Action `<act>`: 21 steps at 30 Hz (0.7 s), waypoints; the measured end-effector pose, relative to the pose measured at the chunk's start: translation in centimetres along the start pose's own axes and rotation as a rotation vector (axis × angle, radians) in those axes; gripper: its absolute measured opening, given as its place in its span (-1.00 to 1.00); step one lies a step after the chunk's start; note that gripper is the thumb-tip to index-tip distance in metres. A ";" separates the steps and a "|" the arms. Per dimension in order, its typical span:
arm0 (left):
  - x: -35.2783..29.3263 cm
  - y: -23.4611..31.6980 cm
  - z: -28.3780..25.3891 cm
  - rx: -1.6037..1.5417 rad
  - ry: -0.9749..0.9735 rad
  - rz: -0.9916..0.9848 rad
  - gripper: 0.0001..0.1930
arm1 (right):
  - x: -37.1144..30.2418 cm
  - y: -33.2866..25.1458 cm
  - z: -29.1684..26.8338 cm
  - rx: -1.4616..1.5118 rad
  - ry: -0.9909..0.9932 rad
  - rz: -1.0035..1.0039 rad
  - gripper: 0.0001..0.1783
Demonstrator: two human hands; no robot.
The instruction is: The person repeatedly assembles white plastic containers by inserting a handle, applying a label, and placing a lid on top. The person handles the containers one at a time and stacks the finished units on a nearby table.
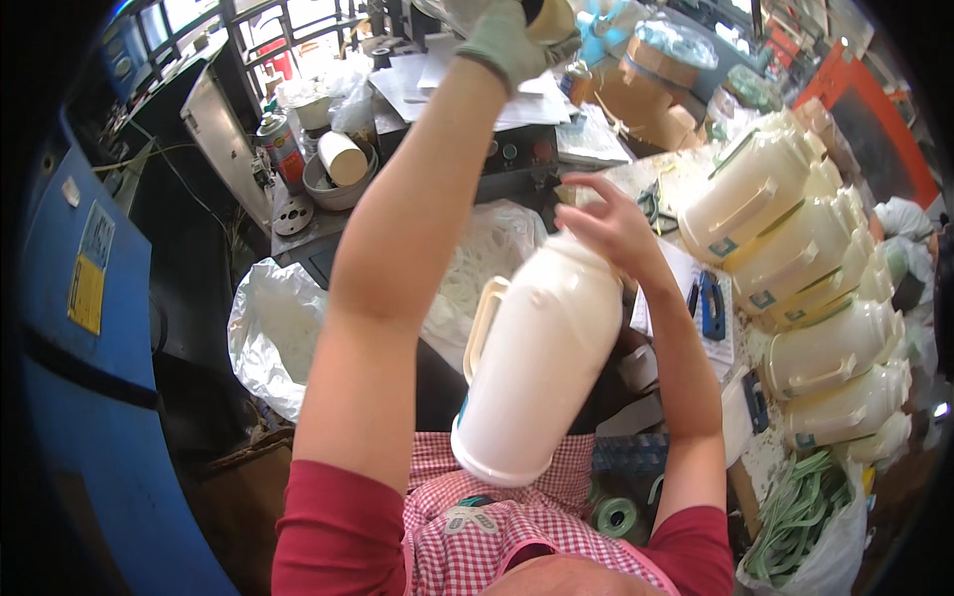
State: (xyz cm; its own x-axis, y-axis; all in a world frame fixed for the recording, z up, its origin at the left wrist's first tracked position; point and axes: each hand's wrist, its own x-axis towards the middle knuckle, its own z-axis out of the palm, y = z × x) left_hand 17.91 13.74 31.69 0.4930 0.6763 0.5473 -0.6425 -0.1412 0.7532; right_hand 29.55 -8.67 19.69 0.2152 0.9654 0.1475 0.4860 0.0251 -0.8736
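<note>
My left hand (505, 48), in a pale glove, is raised at the far top edge. Its fingers curve round a cream-coloured round piece (553, 22) with a dark opening, partly cut off by the frame. A white vacuum jug (542, 358) tilts over my lap, its base toward me and its cream handle (485, 328) on the left. Bare fingers of my right hand (608, 226) curl about the jug's neck, with the index finger and thumb parted above it. The jug's mouth is hidden by that hand.
Several similar cream jugs (785, 238) lie stacked on the right. Green strips (805, 517) fill a bag below them. A plastic bag (273, 333) stands left of my lap. Beyond it are a spray can (280, 151) and a grey bowl (338, 189). A blue cabinet (89, 387) flanks me.
</note>
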 end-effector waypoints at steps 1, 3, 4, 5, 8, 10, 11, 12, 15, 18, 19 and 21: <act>-1.3 -0.2 -1.3 -0.140 -0.099 -0.098 -0.56 | 2.3 1.4 0.6 -0.058 -0.013 0.010 -0.38; -5.9 -0.7 -2.5 -0.066 -0.036 -0.137 -0.50 | 7.2 4.7 2.2 -0.103 0.006 0.062 -0.21; -9.0 -0.6 -3.0 0.004 0.006 -0.141 -0.47 | 9.5 6.4 2.9 -0.219 0.028 0.013 -0.11; -12.4 -0.4 -3.4 0.063 0.046 -0.159 -0.43 | 11.9 8.0 4.2 -0.248 0.080 -0.056 -0.03; -21.6 0.8 -5.2 0.171 0.150 -0.292 -0.38 | 18.0 10.9 6.3 -0.292 -0.146 0.025 -0.09; -26.2 2.0 -6.4 0.202 0.201 -0.399 -0.43 | 19.5 10.7 6.5 -0.305 -0.260 0.067 -0.10; -27.6 2.5 -6.8 0.220 0.246 -0.482 -0.46 | 19.1 9.8 6.0 -0.347 -0.242 0.148 -0.10; -28.6 3.1 -7.1 0.308 0.235 -0.461 -0.46 | 17.6 8.6 5.5 -0.322 -0.185 0.114 -0.13; -29.8 3.7 -5.4 0.561 0.176 -0.430 -0.40 | 9.3 3.1 2.9 -0.320 -0.007 -0.185 -0.19; -31.0 2.0 0.5 0.585 -0.089 -0.097 -0.19 | -2.5 -1.4 3.2 0.147 0.216 -0.192 -0.25; -31.8 1.4 3.0 0.546 -0.143 -0.125 -0.16 | -6.1 -2.4 4.1 0.312 0.320 -0.224 -0.39; -32.6 0.8 6.8 1.011 -0.333 0.046 -0.12 | -11.7 -3.7 5.7 0.599 0.353 -0.160 -0.53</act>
State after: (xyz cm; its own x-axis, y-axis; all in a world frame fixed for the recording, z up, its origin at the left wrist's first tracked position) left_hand 5.33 -13.31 16.93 0.7144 0.4447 0.5402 0.0453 -0.7998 0.5985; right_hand 20.42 -18.58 18.51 0.4910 0.7986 0.3480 0.0078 0.3954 -0.9185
